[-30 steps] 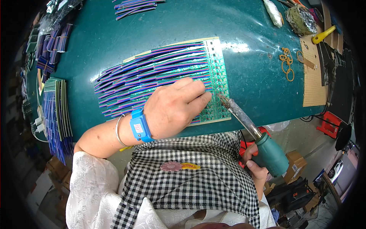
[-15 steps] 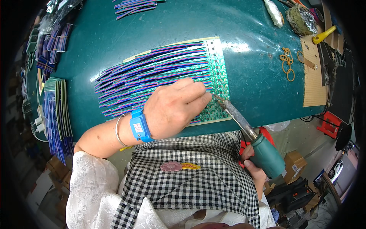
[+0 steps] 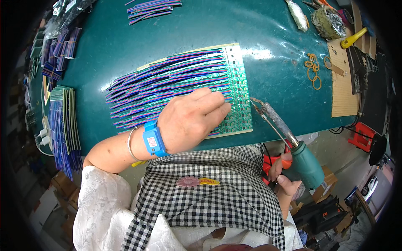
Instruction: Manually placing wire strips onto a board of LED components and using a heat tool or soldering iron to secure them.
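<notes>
A panel of green circuit boards (image 3: 239, 81) lies on the bench, with rows of flat multicoloured wires (image 3: 167, 77) running left from it. Over its lower half, my left hand (image 3: 188, 119) is closed in a pinch at the wire ends; the fingers mostly hide the wire they grip. A blue strap (image 3: 154, 139) and a bangle circle that wrist. My right hand (image 3: 283, 175) grips a soldering iron (image 3: 309, 165) with a green handle and red trigger, partly hidden behind the handle. The iron's tip sits beside the panel's right edge, apart from my left fingertips.
Loose wires (image 3: 155, 10) lie at the far edge. Bundled wires (image 3: 67, 44) and a stack of wired panels (image 3: 63, 121) are at the left. Rubber bands (image 3: 313, 69), a cardboard sheet (image 3: 344, 94) and a yellow-handled tool (image 3: 354, 38) lie right.
The soldering iron has drawn back to the right, from near my left fingertips to the panel's edge, and my right hand has moved with it. My left hand stays nearly in place.
</notes>
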The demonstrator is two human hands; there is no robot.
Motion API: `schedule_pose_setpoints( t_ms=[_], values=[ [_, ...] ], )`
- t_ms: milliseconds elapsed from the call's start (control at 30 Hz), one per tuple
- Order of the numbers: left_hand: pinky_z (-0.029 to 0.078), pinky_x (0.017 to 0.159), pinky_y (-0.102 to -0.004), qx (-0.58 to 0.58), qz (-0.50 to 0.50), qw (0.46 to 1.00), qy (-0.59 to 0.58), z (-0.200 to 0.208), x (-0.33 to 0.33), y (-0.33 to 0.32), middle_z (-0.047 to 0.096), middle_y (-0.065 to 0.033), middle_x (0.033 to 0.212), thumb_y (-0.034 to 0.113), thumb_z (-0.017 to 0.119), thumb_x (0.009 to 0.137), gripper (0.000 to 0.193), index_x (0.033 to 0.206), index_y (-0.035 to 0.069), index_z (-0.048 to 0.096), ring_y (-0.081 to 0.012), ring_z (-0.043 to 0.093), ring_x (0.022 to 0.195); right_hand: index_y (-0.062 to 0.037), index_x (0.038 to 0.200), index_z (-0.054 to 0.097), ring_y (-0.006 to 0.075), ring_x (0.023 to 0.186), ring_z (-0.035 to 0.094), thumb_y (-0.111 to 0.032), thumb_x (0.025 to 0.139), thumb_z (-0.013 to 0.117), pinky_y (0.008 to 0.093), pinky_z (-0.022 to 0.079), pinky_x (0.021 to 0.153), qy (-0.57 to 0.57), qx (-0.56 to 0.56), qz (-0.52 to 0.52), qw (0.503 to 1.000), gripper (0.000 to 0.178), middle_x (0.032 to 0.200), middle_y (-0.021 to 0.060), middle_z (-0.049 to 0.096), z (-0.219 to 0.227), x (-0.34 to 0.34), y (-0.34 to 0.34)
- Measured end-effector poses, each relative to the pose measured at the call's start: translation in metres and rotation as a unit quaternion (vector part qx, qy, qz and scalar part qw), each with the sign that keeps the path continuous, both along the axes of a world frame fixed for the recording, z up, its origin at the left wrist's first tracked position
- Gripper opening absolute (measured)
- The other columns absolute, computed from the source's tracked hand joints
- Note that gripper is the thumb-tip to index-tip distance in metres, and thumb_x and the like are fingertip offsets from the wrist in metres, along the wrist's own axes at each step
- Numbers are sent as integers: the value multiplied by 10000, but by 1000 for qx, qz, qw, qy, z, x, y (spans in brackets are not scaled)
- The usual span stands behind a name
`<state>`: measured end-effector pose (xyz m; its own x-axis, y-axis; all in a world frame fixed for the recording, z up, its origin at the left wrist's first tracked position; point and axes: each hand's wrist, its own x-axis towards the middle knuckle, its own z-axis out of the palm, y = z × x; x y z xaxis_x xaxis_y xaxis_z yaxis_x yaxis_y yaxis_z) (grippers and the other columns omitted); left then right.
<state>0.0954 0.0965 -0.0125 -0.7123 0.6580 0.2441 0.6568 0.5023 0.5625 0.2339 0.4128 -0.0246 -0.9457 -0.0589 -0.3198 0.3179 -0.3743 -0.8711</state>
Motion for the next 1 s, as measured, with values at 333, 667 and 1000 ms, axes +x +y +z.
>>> schedule_pose_setpoints(
  t_ms=[333, 667, 1000],
  values=[
    [545, 672, -400, -59, 75, 995, -29, 43, -34, -44, 675, -104, 781, 74, 793, 789, 84, 868, 70, 765, -310, 664, 759, 81, 1374, 433, 187, 536, 550, -95, 815, 737, 328, 513, 450, 87, -7, 20, 996, 660, 749, 99, 544, -16, -6, 18],
    [542, 694, -363, -105, 281, 949, 101, -12, -131, -103, 684, -95, 855, 127, 814, 824, 131, 892, 38, 746, -276, 660, 753, 96, 1352, 459, 183, 521, 557, -84, 827, 741, 325, 518, 440, 119, 5, 29, 992, 623, 744, 103, 557, -15, -12, 12],
    [523, 715, -371, -102, 273, 953, 80, -14, -126, -97, 647, -93, 834, 111, 792, 856, 164, 942, 28, 679, -254, 627, 769, 99, 1336, 462, 180, 523, 550, -100, 823, 746, 312, 508, 444, 85, 8, 13, 996, 619, 736, 97, 548, -12, -11, 5]
  ],
)
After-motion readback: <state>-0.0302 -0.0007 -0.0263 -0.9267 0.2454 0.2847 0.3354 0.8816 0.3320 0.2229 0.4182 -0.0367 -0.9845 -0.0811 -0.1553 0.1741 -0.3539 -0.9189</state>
